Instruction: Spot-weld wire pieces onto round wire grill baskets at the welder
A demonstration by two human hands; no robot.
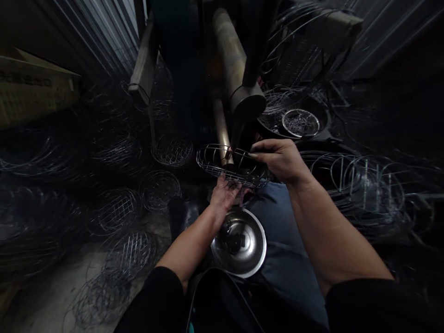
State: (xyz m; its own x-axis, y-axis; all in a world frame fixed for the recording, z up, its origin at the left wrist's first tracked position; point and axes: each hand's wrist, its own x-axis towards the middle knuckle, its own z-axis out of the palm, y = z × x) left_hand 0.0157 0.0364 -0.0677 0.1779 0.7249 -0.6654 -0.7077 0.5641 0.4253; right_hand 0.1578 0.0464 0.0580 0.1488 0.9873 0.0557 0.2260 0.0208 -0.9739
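Note:
A round, shallow wire basket (211,166) is held tilted at the electrodes of a welding machine. My left hand (224,196) holds its near side from below, fingers against the wire mesh. My right hand (282,159) is closed in a pinch at the right of the rim, on a thin piece whose kind I cannot make out. The machine's lower metal rod (222,127) reaches down inside the basket's outline, and a pointed upper tip meets the rim near it. Below my hands, a steel bowl (255,240) with small dark pieces in it rests by my lap.
Wire grids and rings (118,210) lie in several piles on the left floor. More wire baskets (364,185) are stacked at right. Behind them, a dark pan (324,115) holds a small round dish (301,122) of thin metal pieces. A yellow box (38,90) stands far left.

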